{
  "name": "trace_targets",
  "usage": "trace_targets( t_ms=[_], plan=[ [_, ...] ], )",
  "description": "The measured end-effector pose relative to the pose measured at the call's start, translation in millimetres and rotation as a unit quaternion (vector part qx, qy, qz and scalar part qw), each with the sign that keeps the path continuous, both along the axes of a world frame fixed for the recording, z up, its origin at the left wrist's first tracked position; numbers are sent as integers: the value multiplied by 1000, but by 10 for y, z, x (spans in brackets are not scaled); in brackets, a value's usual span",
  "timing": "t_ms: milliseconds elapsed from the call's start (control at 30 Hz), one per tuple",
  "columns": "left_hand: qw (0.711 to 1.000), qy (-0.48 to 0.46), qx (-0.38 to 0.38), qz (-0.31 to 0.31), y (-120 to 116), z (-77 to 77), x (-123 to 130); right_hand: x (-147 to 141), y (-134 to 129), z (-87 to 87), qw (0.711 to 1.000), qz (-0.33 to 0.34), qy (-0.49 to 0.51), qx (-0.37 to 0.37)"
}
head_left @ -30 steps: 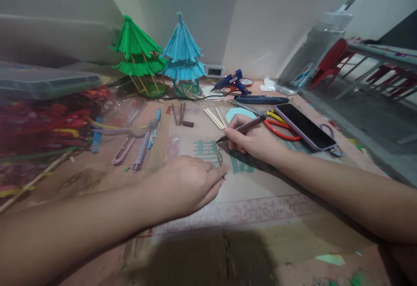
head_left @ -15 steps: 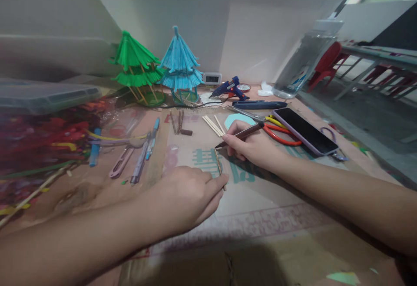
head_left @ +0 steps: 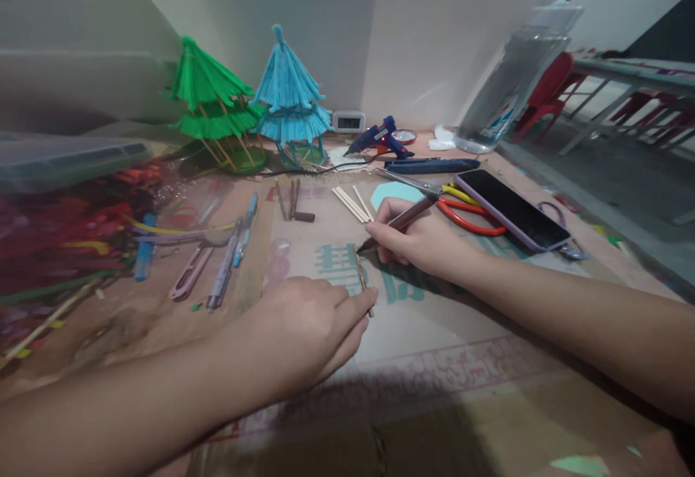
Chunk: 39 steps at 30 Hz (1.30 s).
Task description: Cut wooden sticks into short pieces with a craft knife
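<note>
The left hand (head_left: 309,325) is nearest, its fingers closed on the near end of a thin stick (head_left: 360,274) that slants away over the printed sheet (head_left: 413,332). So slight a hold could let the stick roll or swivel if pushed from the side, and wet ink, if there is any, could come off on the fingertips.

At the stick's far end, the right hand (head_left: 415,238) grips an uncapped brown marker (head_left: 413,215) like a pen, its tip at or just beside the wood; contact is too small to tell. The likeliest slip is the tip running off so narrow a surface and streaking the sheet, or marking the left hand if it slid down the stick.

Just beyond, the pale sticks (head_left: 350,205) and the blue octagon (head_left: 394,193) sit close by the right hand's knuckles, so a careless shift could scatter or smudge them. The cap (head_left: 305,217) lies on its side near the brown sticks (head_left: 294,200); knocked, it could roll, and left off long the marker may dry.

Farthest back, the glue gun (head_left: 383,137) shows a red light; if hot, it could burn a reaching hand. Its cord (head_left: 326,171) passes close by the blue tower (head_left: 287,75), and a snag could topple either.
</note>
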<state>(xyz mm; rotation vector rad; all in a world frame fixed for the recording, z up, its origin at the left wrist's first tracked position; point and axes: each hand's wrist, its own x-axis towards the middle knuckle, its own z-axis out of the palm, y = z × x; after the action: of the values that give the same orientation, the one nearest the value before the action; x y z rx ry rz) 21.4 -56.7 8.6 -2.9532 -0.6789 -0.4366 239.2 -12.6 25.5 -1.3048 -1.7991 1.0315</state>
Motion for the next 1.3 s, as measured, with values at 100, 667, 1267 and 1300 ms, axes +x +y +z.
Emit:
trace_targets(
  t_ms=[100,667,1267,1300],
  plan=[
    [1000,3,-1,0,-5,3,-1,-10,1,5,1000,-14,9,-1],
    [999,2,31,-11,8,-25,-1,0,5,19,1000,0,3,-6],
    [999,-4,38,-12,17,-28,-6,16,4,11,999,35,3,-9],
    [999,-2,37,-11,17,-30,-6,15,3,10,1000,30,2,-4]
  ],
)
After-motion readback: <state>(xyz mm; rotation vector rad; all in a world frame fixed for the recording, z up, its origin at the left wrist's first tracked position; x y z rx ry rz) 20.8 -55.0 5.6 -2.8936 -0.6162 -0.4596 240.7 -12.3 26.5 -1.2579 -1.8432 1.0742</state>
